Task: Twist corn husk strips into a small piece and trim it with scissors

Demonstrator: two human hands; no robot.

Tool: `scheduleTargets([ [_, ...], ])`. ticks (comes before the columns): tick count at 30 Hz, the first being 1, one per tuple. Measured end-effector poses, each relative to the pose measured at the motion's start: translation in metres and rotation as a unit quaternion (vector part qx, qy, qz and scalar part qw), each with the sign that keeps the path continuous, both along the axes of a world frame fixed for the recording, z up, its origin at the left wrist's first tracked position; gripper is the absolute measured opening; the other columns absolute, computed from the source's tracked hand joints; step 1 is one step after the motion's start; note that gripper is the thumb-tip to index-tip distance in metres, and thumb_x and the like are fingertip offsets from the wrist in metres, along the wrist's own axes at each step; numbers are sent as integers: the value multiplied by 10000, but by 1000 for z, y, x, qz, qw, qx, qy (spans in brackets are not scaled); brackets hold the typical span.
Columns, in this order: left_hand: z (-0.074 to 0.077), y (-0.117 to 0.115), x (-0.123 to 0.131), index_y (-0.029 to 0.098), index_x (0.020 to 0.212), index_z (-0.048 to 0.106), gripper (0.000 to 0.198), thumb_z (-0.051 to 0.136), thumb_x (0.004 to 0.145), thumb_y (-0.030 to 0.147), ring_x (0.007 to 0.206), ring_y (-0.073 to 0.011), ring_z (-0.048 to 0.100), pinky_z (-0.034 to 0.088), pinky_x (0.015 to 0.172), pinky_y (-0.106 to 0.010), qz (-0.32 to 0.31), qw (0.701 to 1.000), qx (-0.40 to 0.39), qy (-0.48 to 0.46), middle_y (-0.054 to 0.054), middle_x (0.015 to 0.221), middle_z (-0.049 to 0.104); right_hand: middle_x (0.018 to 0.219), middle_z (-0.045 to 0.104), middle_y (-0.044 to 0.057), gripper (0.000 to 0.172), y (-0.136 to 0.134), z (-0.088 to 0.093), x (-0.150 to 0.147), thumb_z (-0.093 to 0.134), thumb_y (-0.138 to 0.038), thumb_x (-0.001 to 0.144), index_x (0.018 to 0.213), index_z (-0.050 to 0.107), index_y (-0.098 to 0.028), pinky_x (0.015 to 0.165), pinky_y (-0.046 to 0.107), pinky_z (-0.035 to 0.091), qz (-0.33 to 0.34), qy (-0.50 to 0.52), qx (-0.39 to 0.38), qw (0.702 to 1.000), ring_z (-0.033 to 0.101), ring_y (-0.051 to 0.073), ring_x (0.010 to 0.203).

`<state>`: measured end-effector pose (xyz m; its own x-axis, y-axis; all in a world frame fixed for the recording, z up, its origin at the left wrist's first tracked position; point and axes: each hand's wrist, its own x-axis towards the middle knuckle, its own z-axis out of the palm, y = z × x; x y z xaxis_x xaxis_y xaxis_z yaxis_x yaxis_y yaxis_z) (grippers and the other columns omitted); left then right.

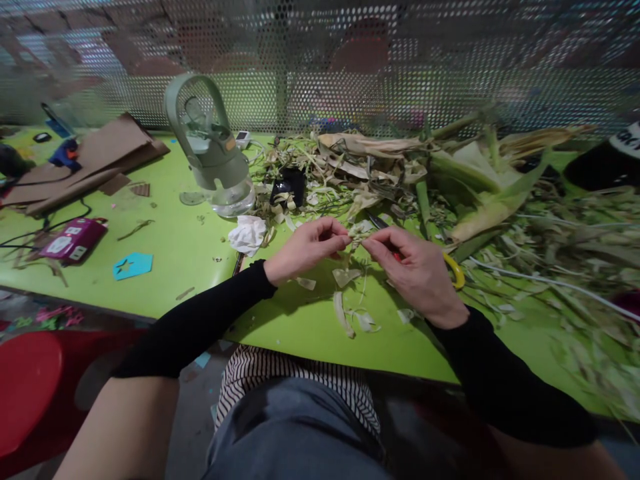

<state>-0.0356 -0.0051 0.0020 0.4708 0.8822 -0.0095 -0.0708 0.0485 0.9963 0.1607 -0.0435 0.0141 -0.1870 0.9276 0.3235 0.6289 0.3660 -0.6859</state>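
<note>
Between my hands is a small, knotted-looking piece of pale green corn husk [357, 233], held just above the green table. My left hand [311, 245] pinches its left side with thumb and forefinger. On the other side, my right hand [413, 267] is closed on it with the fingertips. Cut husk scraps [345, 275] lie on the table below. A yellow curved handle [455, 271] shows beside my right wrist, partly hidden by the hand. Behind the hands are a heap of dried husks [375, 157] and a large green husk [480, 187].
A water bottle [215, 147] stands behind a crumpled tissue [248, 235]. Further left are a purple power socket [74, 240], a blue paper tag [133, 265] and folded brown cardboard [95, 157]. A white cable [545, 277] crosses the right side. A perforated metal screen [310, 73] borders the back.
</note>
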Motion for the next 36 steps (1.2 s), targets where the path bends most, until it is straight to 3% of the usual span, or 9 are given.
scheduleTargets([
  [6,2,2,-9,140,860,595,130,639,924,246,711,-66,545,500,731,-232,-11,998,45,30,26,777,578,666,600,-2,265,-2,3,0,615,-451,961,781,618,-257,549,319,361,-1,4,-3,1000,479,152,570],
  [14,-1,9,-13,134,863,614,126,661,917,237,685,-66,550,480,721,-243,-18,999,24,32,26,760,588,655,605,1,305,-1,3,0,622,-490,950,762,628,-250,546,316,367,0,9,-20,1000,486,154,570],
  [19,-1,13,-9,138,835,622,131,676,917,224,682,-64,555,473,739,-241,-10,999,-50,10,25,752,607,642,591,-10,386,7,-2,-1,671,-589,896,735,622,-241,546,301,371,-3,77,-68,995,485,144,562],
  [23,-2,15,-5,157,924,687,218,623,970,361,872,-120,662,507,825,-270,-1,987,-157,-40,-54,954,729,628,587,-22,398,15,-6,1,702,-602,862,758,642,-223,546,271,386,-13,157,-117,981,485,123,562],
  [26,-4,18,-6,161,961,716,309,626,954,456,909,-149,683,520,848,-289,-4,979,-190,-75,-85,1010,758,640,593,-23,424,17,-8,2,704,-629,844,774,646,-215,557,260,394,-14,182,-135,974,487,116,574],
  [31,-6,18,-6,136,881,702,207,780,834,322,713,-74,602,459,770,-245,-42,991,-119,-45,-20,829,713,628,564,-31,464,19,-7,3,715,-671,812,773,652,-212,544,269,342,-6,140,-130,982,442,116,562],
  [34,-9,15,-3,129,769,657,247,757,845,342,601,-48,488,373,656,-228,-61,997,-48,-19,40,657,586,662,589,-15,480,21,-6,3,695,-691,814,769,652,-215,594,283,378,28,116,-125,985,491,137,614],
  [36,-9,14,0,132,785,633,256,746,847,353,594,-51,478,364,645,-238,-49,998,-31,-8,50,653,560,696,606,-3,471,22,-8,3,669,-682,837,784,653,-214,621,291,393,47,97,-120,987,516,150,647],
])
